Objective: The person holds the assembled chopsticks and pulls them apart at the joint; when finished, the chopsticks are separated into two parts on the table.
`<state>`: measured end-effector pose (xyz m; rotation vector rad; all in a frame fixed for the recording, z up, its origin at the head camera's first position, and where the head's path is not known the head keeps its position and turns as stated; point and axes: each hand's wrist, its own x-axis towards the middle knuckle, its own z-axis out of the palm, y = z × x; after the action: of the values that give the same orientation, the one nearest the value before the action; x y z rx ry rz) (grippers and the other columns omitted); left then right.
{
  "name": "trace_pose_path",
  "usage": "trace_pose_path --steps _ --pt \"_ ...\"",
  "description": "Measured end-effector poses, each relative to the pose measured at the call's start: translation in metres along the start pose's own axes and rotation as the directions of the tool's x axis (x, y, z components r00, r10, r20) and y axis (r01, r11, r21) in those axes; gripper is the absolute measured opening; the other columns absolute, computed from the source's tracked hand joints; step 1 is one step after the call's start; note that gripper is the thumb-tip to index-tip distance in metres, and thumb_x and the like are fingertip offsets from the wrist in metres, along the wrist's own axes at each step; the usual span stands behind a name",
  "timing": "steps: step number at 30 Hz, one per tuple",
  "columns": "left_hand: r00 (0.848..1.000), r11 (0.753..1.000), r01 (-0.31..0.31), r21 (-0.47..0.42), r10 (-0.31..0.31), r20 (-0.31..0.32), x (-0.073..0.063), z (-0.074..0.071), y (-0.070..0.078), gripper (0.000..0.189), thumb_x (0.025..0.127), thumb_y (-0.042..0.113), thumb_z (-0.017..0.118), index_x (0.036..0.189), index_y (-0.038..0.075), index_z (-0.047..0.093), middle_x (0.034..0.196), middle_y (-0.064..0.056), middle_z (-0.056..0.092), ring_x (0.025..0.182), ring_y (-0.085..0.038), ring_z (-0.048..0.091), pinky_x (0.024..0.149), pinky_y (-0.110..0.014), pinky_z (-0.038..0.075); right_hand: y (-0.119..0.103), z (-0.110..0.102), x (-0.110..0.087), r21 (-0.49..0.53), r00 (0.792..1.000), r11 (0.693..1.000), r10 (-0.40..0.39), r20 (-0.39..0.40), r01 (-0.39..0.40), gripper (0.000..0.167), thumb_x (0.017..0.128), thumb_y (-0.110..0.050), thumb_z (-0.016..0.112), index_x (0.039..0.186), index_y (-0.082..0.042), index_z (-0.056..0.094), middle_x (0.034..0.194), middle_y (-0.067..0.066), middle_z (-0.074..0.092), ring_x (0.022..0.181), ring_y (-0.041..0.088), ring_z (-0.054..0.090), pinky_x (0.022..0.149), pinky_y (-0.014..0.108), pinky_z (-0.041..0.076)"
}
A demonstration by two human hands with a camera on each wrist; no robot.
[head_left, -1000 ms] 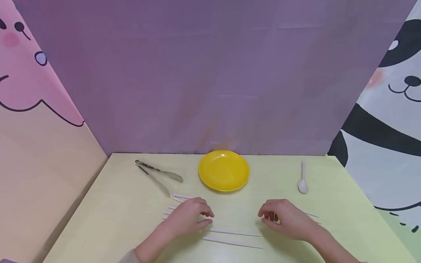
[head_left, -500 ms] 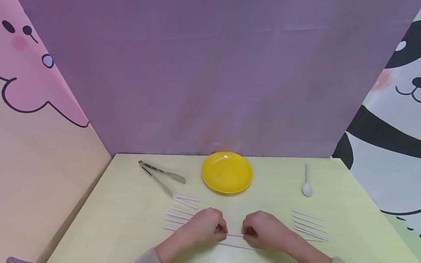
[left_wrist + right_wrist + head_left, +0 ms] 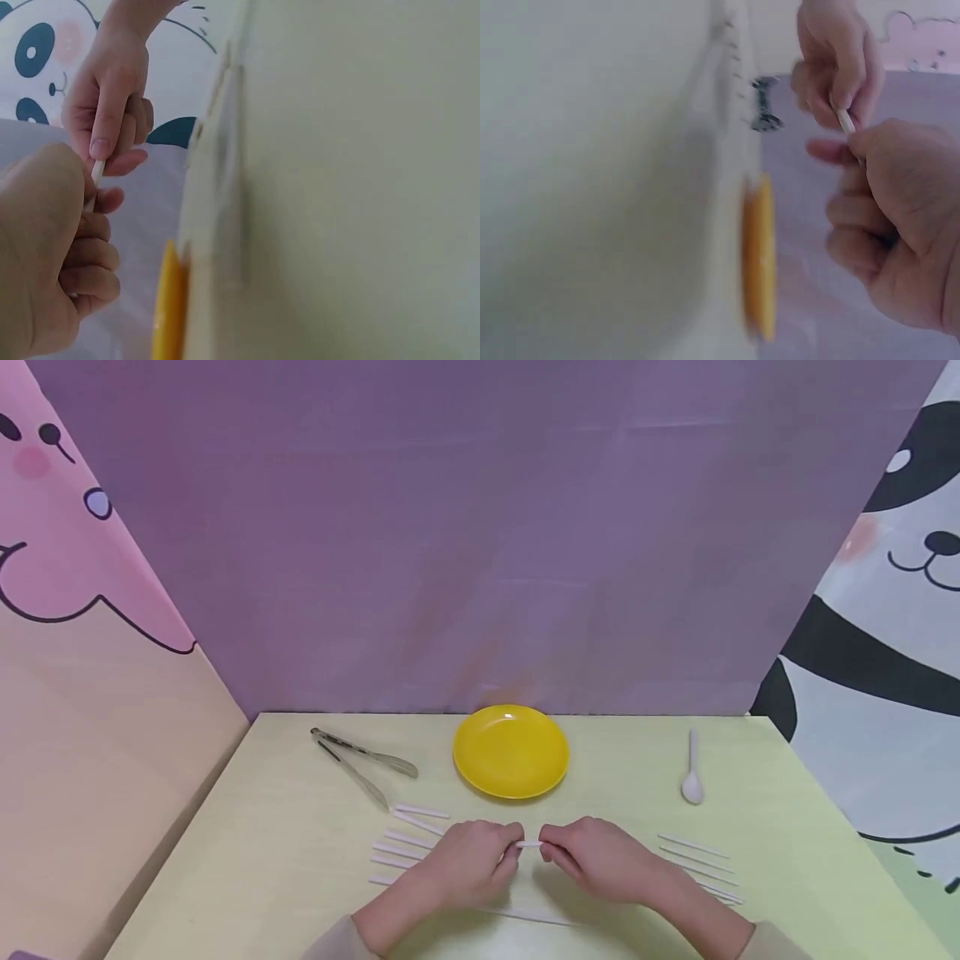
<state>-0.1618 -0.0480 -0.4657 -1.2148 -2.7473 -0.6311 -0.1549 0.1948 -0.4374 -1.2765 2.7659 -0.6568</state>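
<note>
A thin white chopstick (image 3: 529, 844) is held above the table, and only a short middle stretch shows between the two hands. My left hand (image 3: 474, 860) grips one side of it with curled fingers. Close by, my right hand (image 3: 603, 860) grips the other side. Both wrist views show the thumbs pressed along the chopstick (image 3: 97, 172), the rest of it hidden in the hands. Beneath them a second chopstick (image 3: 528, 916) lies on the table, partly covered by the left hand.
Several short thick white stick pieces (image 3: 397, 850) lie left of the hands, several thinner ones (image 3: 697, 851) to the right. Behind are tongs (image 3: 393, 763), a yellow plate (image 3: 511, 752) and a white spoon (image 3: 692, 789). A purple backdrop (image 3: 510, 568) rises at the table's far edge.
Both hands came together over the two chopsticks, took hold of the farther one and raised it off the table. The nearer chopstick stayed lying.
</note>
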Motion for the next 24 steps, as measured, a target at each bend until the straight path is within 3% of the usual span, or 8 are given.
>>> trace_pose_path --steps 4,9,11,14,17,19,24 --pt "0.998 0.997 -0.039 0.06 0.041 -0.044 0.005 -0.015 0.004 0.033 0.111 0.027 0.056 0.08 0.017 0.051 0.06 0.011 0.032 0.054 -0.004 0.035 0.053 -0.016 0.025 -0.001 -0.018 0.004 0.009 0.999 0.999 -0.031 0.011 0.031 0.019 0.109 -0.012 0.059 0.091 -0.019 0.065 0.063 -0.018 0.037 0.058 -0.007 0.027 0.058 0.014 0.037" --pt "0.986 0.993 -0.001 0.118 0.021 -0.168 0.005 -0.029 0.012 0.038 0.108 0.032 0.063 0.075 0.018 0.049 0.059 0.011 0.027 0.052 -0.006 0.031 0.049 -0.017 0.019 -0.008 -0.027 0.008 0.007 0.999 1.0 -0.024 -0.036 0.025 0.018 0.108 -0.015 0.061 0.092 -0.021 0.065 0.065 -0.02 0.038 0.058 -0.008 0.026 0.058 0.013 0.037" --pt "0.972 0.988 -0.008 0.152 0.043 -0.23 0.004 -0.031 0.014 0.038 0.106 0.032 0.067 0.074 0.019 0.05 0.06 0.011 0.026 0.051 -0.005 0.03 0.049 -0.017 0.017 -0.012 -0.03 0.008 0.005 0.998 1.0 -0.021 -0.054 0.022 0.016 0.107 -0.014 0.062 0.093 -0.021 0.066 0.066 -0.021 0.044 0.058 -0.009 0.027 0.06 0.014 0.04" --pt "0.941 0.975 -0.091 0.204 0.151 -0.302 0.003 -0.033 0.013 0.038 0.102 0.032 0.073 0.072 0.019 0.052 0.058 0.011 0.031 0.051 -0.002 0.03 0.051 -0.014 0.015 -0.016 -0.038 0.006 0.033 0.998 0.998 -0.056 -0.038 0.057 0.016 0.107 -0.012 0.062 0.099 -0.023 0.069 0.068 -0.021 0.044 0.06 -0.009 0.026 0.062 0.014 0.043" --pt "0.911 0.956 -0.174 0.234 0.247 -0.33 0.0 -0.034 0.01 0.038 0.099 0.032 0.076 0.071 0.02 0.053 0.055 0.011 0.037 0.051 0.001 0.031 0.052 -0.012 0.013 -0.015 -0.044 0.005 0.073 0.993 0.99 -0.121 -0.002 0.121 0.018 0.109 -0.012 0.06 0.105 -0.026 0.07 0.068 -0.02 0.038 0.061 -0.01 0.023 0.063 0.013 0.043" --pt "0.898 0.95 -0.197 0.244 0.275 -0.343 -0.002 -0.036 0.008 0.037 0.097 0.032 0.078 0.072 0.021 0.054 0.055 0.011 0.041 0.05 0.001 0.032 0.052 -0.011 0.014 -0.015 -0.045 0.007 0.084 0.989 0.986 -0.146 0.005 0.145 0.019 0.11 -0.012 0.059 0.106 -0.027 0.07 0.068 -0.02 0.037 0.061 -0.01 0.022 0.061 0.012 0.041" --pt "0.904 0.955 -0.131 0.264 0.225 -0.365 -0.002 -0.043 0.011 0.038 0.098 0.033 0.078 0.072 0.021 0.053 0.057 0.011 0.036 0.048 -0.002 0.03 0.051 -0.014 0.011 -0.021 -0.045 0.011 0.032 0.993 0.993 -0.113 -0.038 0.114 0.017 0.108 -0.011 0.061 0.101 -0.024 0.069 0.072 -0.021 0.05 0.061 -0.01 0.027 0.062 0.013 0.043"
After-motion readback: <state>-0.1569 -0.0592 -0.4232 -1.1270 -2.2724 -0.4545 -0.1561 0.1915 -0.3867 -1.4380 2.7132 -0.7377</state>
